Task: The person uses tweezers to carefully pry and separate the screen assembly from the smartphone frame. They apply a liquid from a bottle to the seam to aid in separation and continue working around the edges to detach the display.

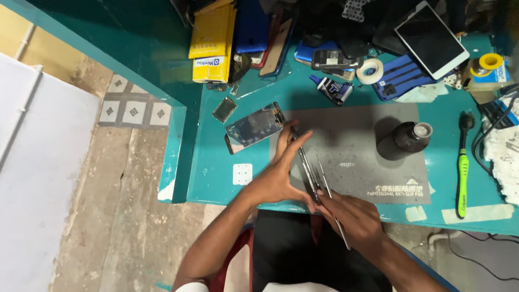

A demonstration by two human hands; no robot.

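My left hand (279,173) grips a thin dark phone (304,162), held on edge over the front left part of the grey work mat (367,151). Its fingers wrap the phone's far end and its thumb steadies the near end. My right hand (354,216) holds metal tweezers (330,197), whose tips touch the phone's near edge. A detached cracked phone screen (254,127) lies flat on the teal table (216,173), just left of my left hand.
A small black bottle (412,136) stands on the mat's right side. A green-handled brush (462,173) lies at the right. At the back sit yellow boxes (212,40), a tape roll (370,70), a white tablet (431,39) and phone parts. The table edge drops to a floor at left.
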